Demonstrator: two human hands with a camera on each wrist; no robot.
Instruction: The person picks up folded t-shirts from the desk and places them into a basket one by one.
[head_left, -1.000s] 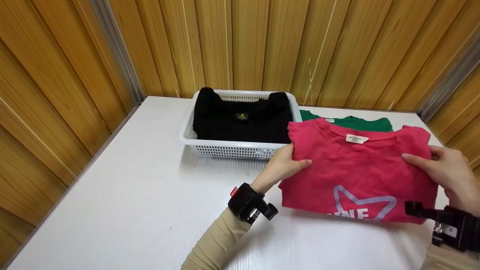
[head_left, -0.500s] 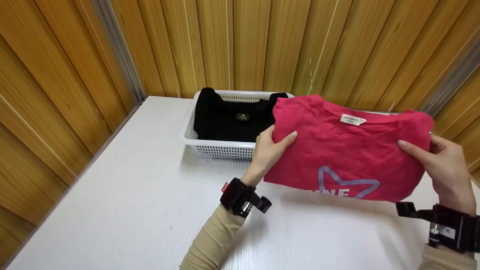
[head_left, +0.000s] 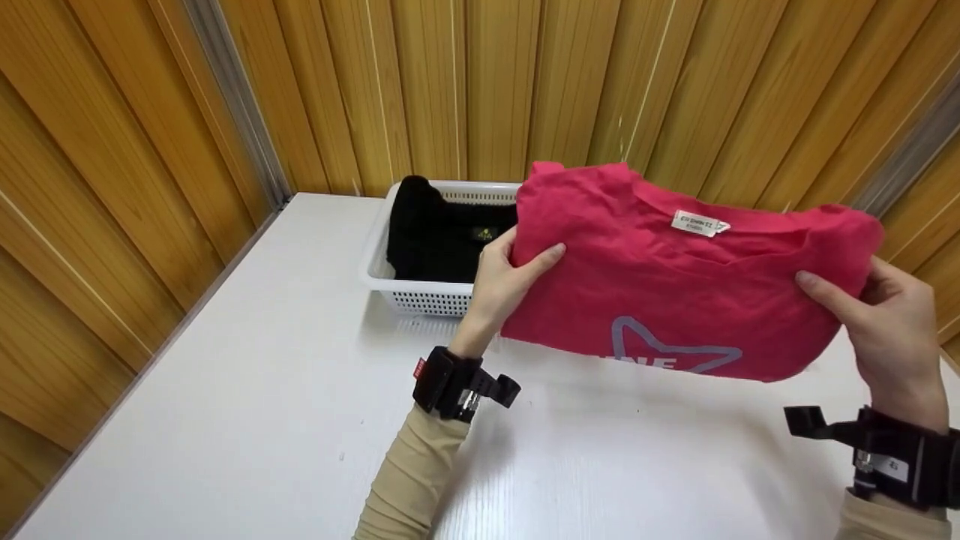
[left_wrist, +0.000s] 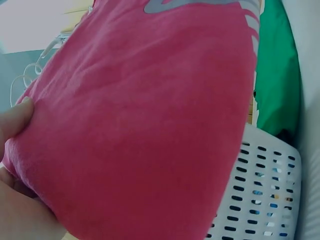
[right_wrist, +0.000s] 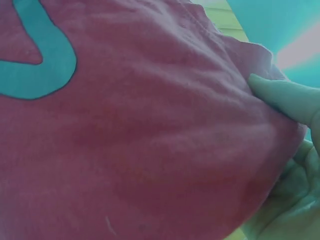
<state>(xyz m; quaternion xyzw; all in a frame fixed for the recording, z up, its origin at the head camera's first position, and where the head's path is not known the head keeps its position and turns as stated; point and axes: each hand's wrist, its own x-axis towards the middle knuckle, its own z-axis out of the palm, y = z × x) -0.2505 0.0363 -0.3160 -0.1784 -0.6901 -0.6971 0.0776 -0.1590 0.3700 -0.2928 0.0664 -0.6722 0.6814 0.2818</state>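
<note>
- Shirt (head_left: 675, 289) observed aloft above the surface (head_left: 225, 420), partly hiding the basket (head_left: 431, 302).
- Left hand (head_left: 504, 283) and right hand (head_left: 896, 326): fingers pinch its opposite sides, presumably so it stays spread and folded.

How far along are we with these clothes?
Looks done: the black garment lies in the white basket. In hand: the pink shirt, gripped at its sides by the left hand and right hand, raised off the table and partly hiding the basket in the head view. Probably left: placing that shirt, then the green garment, seen beside the basket in the left wrist view.
</note>
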